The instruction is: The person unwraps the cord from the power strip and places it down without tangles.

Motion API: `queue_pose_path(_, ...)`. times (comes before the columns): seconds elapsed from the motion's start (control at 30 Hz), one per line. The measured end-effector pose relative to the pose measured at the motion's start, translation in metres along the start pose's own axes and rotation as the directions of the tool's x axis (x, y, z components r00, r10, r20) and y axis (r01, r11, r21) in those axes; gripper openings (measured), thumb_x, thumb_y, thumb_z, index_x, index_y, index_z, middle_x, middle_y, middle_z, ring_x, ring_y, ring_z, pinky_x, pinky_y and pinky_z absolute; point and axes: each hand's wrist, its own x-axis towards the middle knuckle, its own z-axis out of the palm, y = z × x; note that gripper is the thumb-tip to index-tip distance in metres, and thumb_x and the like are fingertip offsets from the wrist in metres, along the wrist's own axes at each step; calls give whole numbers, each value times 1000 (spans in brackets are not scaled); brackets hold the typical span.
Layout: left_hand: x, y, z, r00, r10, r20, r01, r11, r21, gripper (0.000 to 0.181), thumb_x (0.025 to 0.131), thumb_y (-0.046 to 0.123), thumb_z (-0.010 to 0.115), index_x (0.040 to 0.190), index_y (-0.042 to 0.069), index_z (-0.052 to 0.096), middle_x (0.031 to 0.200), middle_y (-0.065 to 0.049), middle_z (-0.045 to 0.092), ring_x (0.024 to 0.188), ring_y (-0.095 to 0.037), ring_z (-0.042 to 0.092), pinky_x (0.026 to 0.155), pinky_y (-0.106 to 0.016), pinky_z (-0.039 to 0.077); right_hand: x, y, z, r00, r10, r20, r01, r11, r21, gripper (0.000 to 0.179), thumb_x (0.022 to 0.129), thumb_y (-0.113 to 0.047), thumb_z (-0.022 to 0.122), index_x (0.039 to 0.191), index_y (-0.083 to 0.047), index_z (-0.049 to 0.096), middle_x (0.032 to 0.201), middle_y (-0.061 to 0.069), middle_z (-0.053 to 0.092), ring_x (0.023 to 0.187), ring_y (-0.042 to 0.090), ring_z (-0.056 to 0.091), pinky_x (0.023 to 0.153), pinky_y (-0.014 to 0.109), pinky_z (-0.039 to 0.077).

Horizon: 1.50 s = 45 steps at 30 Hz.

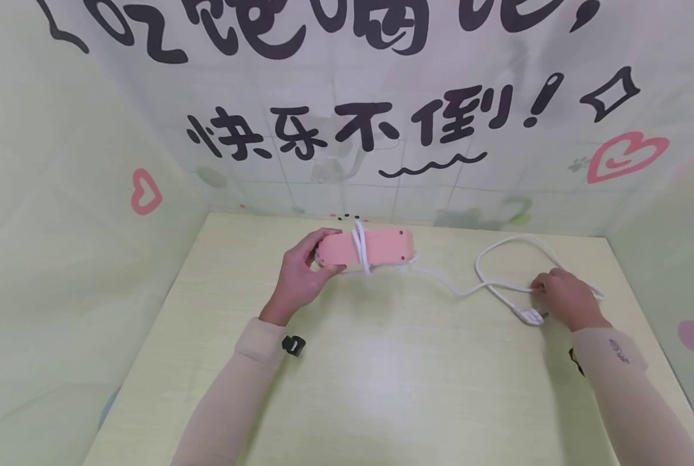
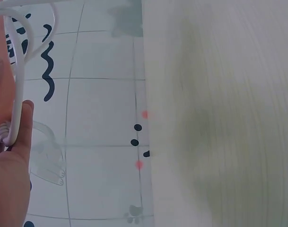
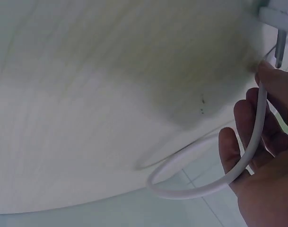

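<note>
My left hand point(image 1: 301, 275) grips the left end of a pink power strip point(image 1: 384, 246), thumb along its near edge and fingers on the far side. Dark screw holes show at the strip's corners, and white cord point(image 1: 359, 243) is looped around its middle. From the strip's right end the cord runs right into a loose loop. My right hand point(image 1: 569, 298) pinches this cord point(image 1: 506, 285) near the right side, thumb against fingers in the right wrist view, where a length of cord point(image 3: 257, 135) crosses the palm. The white plug point(image 1: 530, 316) hangs just left of that hand.
A pale wood-grain table point(image 1: 381, 388) lies beneath both hands. Printed white sheeting point(image 1: 335, 188) stands along its back edge, with more sheeting on the left and right sides. Each wrist wears a small black device point(image 1: 293, 345).
</note>
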Motion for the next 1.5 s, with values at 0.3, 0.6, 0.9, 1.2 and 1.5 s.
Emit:
queue_pose_path(0.3,1,-1,3,1000,-10,-2,10,1000,18,56,83,-2,80,135,8,61,135,-10,64,111,-20,57,99,-14,50,1,-15,-5,998,58,33,-58,998,-9,20,91,-8,64,106,4,69,104,27,68,97,52,60,79,72,47)
queue_pose_path(0.6,3,1,7,999,-28,-25,29,998,54,54,84,-1,80,134,8,62,133,-10,65,112,-22,60,102,-20,53,27,-121,-9,836,-293,-465,346,938,32,16,84,3,72,100,4,71,95,18,69,90,36,64,78,50,57)
queue_pose_path(0.9,6,8,10,1000,-11,-25,13,996,85,56,83,1,81,135,8,61,134,-10,65,114,-22,61,106,-32,54,38,-218,14,803,-445,-396,499,866,37,36,94,-21,73,121,1,64,118,15,65,109,31,63,97,45,55)
queue_pose_path(1.2,4,5,13,999,-47,-7,47,993,104,57,85,4,81,137,10,60,136,-7,64,120,-22,61,109,-37,53,45,-241,27,832,-455,-317,519,841,154,59,92,-19,76,144,-9,49,138,11,62,122,31,62,107,46,52)
queue_pose_path(1.5,4,1,16,998,-59,-4,59,993,100,57,85,5,82,137,12,60,136,-6,64,119,-22,62,108,-38,53,26,-256,22,863,-359,-356,465,841,278,26,98,-17,69,120,-6,60,103,6,70,96,24,65,87,39,56)
